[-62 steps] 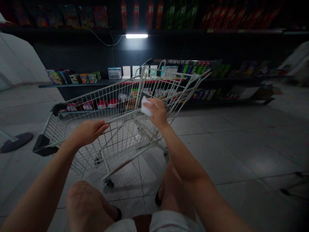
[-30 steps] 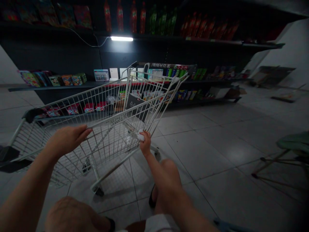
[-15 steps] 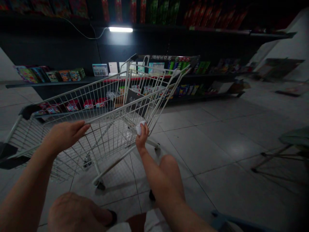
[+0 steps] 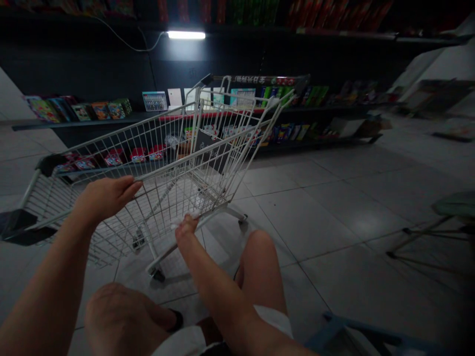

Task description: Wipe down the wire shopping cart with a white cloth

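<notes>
A white wire shopping cart (image 4: 159, 143) stands on the tiled floor in front of me. My left hand (image 4: 106, 197) rests on the cart's near top rail, fingers curled over it. My right hand (image 4: 185, 226) is low at the basket's bottom edge, closed on a small white cloth (image 4: 178, 222) pressed against the wire; only a sliver of the cloth shows. My bare knees are below the hands.
Dark store shelves (image 4: 237, 99) with colourful packets run behind the cart under a strip light (image 4: 186, 35). A folding stool frame (image 4: 441, 222) stands at the right. A blue chair edge (image 4: 352, 331) shows at bottom right. Grey floor tiles (image 4: 334, 207) spread to the right.
My right hand with the cloth went from the cart's top rail down its corner to the basket's bottom edge, then slid left along it. My left hand stayed on the rail.
</notes>
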A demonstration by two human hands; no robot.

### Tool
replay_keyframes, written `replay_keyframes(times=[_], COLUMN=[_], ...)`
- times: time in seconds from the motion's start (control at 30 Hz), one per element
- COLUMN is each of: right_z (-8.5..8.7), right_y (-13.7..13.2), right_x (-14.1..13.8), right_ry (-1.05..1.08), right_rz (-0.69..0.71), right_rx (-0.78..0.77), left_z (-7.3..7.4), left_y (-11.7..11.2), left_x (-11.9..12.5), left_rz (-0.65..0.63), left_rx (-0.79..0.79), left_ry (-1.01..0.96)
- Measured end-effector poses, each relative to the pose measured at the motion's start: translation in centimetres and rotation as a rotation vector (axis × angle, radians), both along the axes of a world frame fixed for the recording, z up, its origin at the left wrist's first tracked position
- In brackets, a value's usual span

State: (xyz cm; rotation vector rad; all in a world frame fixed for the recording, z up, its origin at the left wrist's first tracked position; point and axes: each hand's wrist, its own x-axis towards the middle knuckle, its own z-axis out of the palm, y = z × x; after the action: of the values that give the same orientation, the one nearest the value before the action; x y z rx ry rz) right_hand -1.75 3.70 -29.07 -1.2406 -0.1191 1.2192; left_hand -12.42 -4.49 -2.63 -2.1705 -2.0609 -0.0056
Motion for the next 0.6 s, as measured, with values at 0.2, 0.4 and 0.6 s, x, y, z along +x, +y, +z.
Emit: replay_keyframes(times=[0.2, 0.4, 0.6], right_z=[7.3, 23.4, 33.4], right_y=[-3.6, -0.7, 13.5], right_x=[2.4, 13.4, 18.3], right_ry=[0.265, -0.719, -1.721], right_rz=[0.21, 0.449, 1.201], right_rx=[0.305, 1.225, 0.73], left_z=[-0.1, -0.4, -0.4], left_y=[-0.1, -0.4, -1.1], left_x=[0.0, -0.1, 1.0], left_rz=[-0.001, -0.007, -0.001], left_rx=[0.006, -0.008, -0.012], left_ry=[0.016, 0.03, 0.099])
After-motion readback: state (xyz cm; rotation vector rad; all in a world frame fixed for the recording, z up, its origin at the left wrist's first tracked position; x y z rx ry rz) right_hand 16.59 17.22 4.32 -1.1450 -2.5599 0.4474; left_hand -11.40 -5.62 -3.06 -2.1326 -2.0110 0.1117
